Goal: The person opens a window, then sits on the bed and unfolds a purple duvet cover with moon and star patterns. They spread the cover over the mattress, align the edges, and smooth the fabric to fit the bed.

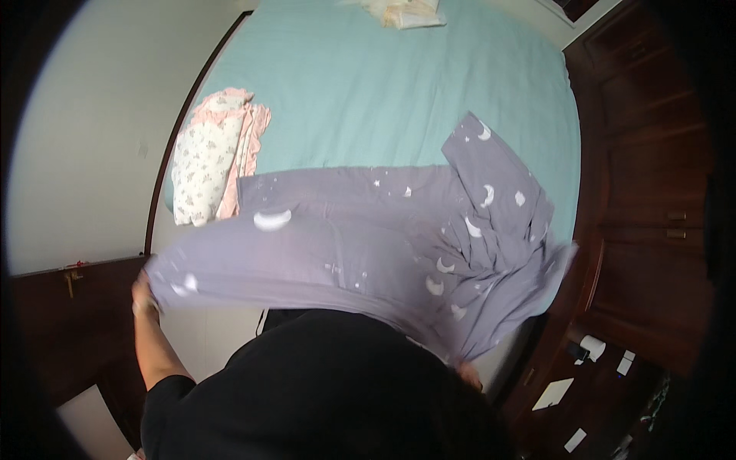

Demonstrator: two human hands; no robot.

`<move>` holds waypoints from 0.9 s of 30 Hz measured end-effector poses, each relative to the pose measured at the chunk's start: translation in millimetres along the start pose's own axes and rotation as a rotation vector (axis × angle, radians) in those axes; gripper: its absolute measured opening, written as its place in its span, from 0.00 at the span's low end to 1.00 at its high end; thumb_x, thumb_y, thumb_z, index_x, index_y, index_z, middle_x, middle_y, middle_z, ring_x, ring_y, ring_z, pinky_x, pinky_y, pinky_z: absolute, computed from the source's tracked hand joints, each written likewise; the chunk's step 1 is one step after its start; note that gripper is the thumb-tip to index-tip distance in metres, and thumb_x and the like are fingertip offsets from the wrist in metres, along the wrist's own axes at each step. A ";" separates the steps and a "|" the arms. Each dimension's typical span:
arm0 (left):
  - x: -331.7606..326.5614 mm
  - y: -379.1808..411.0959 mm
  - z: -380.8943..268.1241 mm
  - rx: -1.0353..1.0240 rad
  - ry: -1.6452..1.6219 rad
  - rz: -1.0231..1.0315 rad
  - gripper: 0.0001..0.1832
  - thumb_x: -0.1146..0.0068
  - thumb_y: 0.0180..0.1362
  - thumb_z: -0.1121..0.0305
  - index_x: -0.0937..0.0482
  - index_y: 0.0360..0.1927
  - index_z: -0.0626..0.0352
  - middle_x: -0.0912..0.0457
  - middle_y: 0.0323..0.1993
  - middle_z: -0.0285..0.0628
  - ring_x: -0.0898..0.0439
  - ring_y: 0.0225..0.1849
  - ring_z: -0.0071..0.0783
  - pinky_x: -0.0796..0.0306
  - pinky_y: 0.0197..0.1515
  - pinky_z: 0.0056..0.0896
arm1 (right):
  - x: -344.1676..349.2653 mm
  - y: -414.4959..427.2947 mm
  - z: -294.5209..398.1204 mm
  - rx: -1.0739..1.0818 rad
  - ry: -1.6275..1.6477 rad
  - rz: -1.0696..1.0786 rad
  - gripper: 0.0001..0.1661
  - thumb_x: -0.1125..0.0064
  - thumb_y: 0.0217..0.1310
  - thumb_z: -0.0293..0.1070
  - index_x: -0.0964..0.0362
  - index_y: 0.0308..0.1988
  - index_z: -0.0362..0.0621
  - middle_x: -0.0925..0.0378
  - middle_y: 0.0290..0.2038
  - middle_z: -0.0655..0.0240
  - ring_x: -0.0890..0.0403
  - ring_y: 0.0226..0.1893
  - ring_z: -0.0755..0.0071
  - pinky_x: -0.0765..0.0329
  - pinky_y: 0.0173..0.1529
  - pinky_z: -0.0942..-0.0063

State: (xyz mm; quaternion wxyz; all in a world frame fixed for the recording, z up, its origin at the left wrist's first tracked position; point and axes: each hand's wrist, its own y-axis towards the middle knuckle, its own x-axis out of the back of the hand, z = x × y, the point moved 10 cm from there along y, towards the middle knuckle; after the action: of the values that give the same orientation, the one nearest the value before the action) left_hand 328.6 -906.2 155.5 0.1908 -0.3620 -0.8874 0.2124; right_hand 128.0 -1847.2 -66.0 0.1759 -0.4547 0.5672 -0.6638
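Observation:
A grey-purple fabric sheet (368,241) printed with white moons and stars stretches across the near side of a bed covered in a teal bedsheet (356,98). My left hand (145,296) grips its left edge, slightly blurred. At the lower right, my right hand (470,375) holds the near edge, partly hidden by the cloth and my body. The right part of the fabric lies bunched in folds, with one flap turned out over the teal sheet. Left of it, a folded white floral cloth with pink ruffles (207,161) rests on the bed.
A packet in clear plastic (411,14) lies at the bed's far side. Dark wooden cabinets (650,276) run along the right. Below them, a white roll (592,347) and several small items sit on a dark surface. A dark wooden door (46,322) with a handle stands at left.

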 end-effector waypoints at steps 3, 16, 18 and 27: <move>62.4 -33.9 171.9 0.513 0.388 -0.087 0.23 0.55 0.55 0.51 0.30 0.45 0.60 0.26 0.42 0.41 0.28 0.42 0.32 0.34 0.46 0.35 | -3.9 8.4 -17.5 0.046 0.002 0.004 0.18 0.46 0.50 0.45 0.34 0.37 0.45 0.35 0.25 0.65 0.38 0.20 0.69 0.41 0.19 0.73; -404.2 133.9 -336.0 -0.685 0.429 0.167 0.24 0.54 0.56 0.53 0.31 0.47 0.64 0.28 0.46 0.44 0.29 0.46 0.34 0.36 0.49 0.35 | -55.9 -526.5 548.3 1.395 0.558 0.378 0.31 0.64 0.60 0.52 0.39 0.49 0.35 0.35 0.49 0.54 0.33 0.49 0.56 0.38 0.55 0.60; -438.3 44.5 -519.9 -0.907 0.047 0.208 0.25 0.54 0.56 0.53 0.32 0.48 0.64 0.28 0.46 0.44 0.29 0.46 0.34 0.36 0.49 0.35 | 102.6 -738.7 514.9 1.793 1.057 0.469 0.32 0.74 0.64 0.48 0.51 0.57 0.35 0.47 0.57 0.48 0.42 0.57 0.53 0.43 0.59 0.53; -191.9 -126.8 -702.1 -1.109 -0.902 0.053 0.26 0.54 0.56 0.54 0.32 0.49 0.67 0.30 0.49 0.46 0.30 0.49 0.35 0.37 0.52 0.35 | 318.3 -836.8 436.3 2.095 1.207 0.164 0.34 0.54 0.57 0.52 0.38 0.51 0.33 0.37 0.53 0.55 0.36 0.53 0.59 0.44 0.58 0.67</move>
State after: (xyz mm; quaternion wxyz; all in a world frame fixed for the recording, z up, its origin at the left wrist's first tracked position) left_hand 730.8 -959.3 773.0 -0.4120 -0.3040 -0.8481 -0.1364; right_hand 547.7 -2097.9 801.8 0.2073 0.3281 -0.2269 -0.8933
